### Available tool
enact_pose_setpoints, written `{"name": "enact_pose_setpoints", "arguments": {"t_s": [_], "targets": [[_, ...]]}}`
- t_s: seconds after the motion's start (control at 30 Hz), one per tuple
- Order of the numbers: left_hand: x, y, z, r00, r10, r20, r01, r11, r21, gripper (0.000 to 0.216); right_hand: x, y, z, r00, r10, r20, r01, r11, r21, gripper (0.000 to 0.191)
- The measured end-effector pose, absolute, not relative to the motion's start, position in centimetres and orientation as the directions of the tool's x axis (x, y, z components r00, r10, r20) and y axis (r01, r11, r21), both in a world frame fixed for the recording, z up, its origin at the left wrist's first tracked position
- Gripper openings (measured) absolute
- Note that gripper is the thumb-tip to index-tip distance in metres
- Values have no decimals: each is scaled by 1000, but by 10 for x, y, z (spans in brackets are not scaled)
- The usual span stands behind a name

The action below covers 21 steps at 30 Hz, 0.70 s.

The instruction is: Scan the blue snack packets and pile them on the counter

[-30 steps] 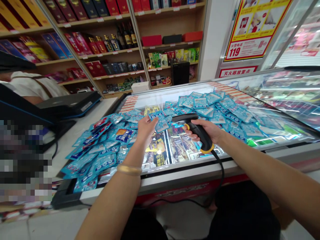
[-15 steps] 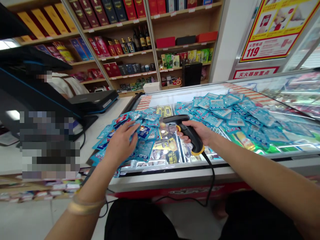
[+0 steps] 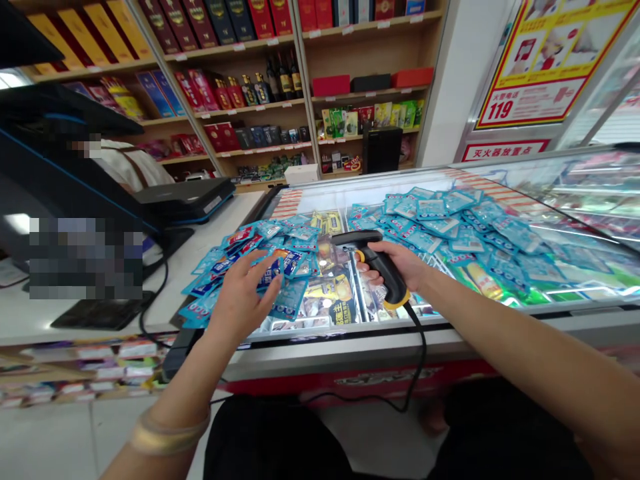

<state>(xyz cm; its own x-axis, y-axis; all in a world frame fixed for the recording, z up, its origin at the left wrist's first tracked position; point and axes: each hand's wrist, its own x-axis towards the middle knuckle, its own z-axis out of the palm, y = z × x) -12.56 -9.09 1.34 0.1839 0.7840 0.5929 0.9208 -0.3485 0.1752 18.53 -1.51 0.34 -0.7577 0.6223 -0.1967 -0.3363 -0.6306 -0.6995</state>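
My left hand [image 3: 239, 300] is over the left pile of small blue packets [image 3: 293, 297], fingers apart. A dark blue packet [image 3: 291, 261] lies just past its fingertips, and another shows between the thumb and forefinger; whether the hand touches it I cannot tell. My right hand [image 3: 400, 263] is wrapped round the grip of a black and yellow barcode scanner [image 3: 390, 273]. The scanner's head points left, above the gap between the piles. On the right lies a larger pile of light blue packets [image 3: 430, 208]. Both piles rest on a glass-topped freezer [image 3: 330, 193].
A monitor [image 3: 75, 167] stands on the white counter [image 3: 210, 230] at left, with a black flat device [image 3: 190, 199] behind. The scanner's cable [image 3: 423, 360] hangs over the freezer's front edge. Shelves of boxes and bottles [image 3: 280, 77] line the back. Part of a person shows behind the monitor.
My left hand has drawn slightly back towards me, uncovering more of the dark blue packets. The scanner has shifted a little to the right in the view, still in my right hand.
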Motion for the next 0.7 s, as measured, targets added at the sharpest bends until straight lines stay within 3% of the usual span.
{"name": "enact_pose_setpoints", "arguments": {"t_s": [0.17, 0.33, 0.47, 0.6, 0.7], "targets": [[-66, -66, 28, 193, 751, 632, 840, -459, 290, 32, 225, -18, 14, -676, 718, -168, -399, -548, -735, 15], [9, -23, 22, 221, 810, 543, 794, -472, 382, 32, 289, -22, 10, -537, 828, -164, -478, -459, -749, 18], [49, 7, 14, 121, 925, 360, 872, -273, 407, 41, 319, -25, 1, -466, 868, -172, -535, -431, -726, 15], [63, 24, 4, -116, 967, 228, 949, 40, 312, 58, 320, -25, -3, -460, 871, -173, -522, -423, -741, 17], [64, 27, -1, -207, 961, 184, 948, 150, 280, 66, 316, -24, -2, -479, 861, -173, -500, -429, -753, 17]]}}
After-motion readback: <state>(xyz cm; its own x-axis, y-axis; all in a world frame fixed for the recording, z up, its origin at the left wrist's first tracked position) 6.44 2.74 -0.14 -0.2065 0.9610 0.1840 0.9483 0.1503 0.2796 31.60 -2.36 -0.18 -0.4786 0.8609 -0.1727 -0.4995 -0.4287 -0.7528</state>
